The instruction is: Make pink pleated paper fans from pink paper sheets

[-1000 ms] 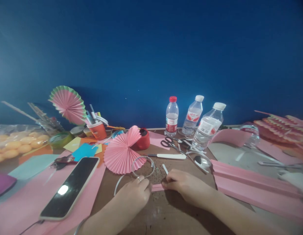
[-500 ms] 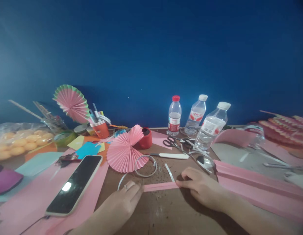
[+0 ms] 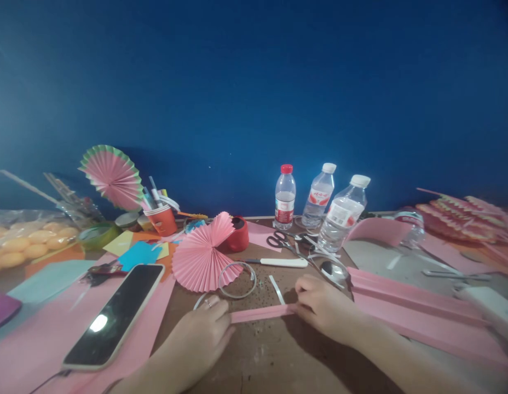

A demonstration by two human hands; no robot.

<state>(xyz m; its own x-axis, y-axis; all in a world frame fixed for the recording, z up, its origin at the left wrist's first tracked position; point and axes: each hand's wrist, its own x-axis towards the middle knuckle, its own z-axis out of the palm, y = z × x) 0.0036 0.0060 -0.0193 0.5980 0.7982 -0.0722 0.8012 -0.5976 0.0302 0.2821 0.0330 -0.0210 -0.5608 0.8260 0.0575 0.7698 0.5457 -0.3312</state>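
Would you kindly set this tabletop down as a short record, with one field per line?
Left hand: the left hand holds the left end of a narrow, folded pink paper strip
Right hand: the right hand holds its right end
Beyond the strip: round pleated pink paper fan, white-handled knife
Left side: black-screened phone with pale edges, lying on flat pink paper
Right side: long creased pink paper sheet
Back: red-capped clear plastic bottle
Backdrop: plain blue wall
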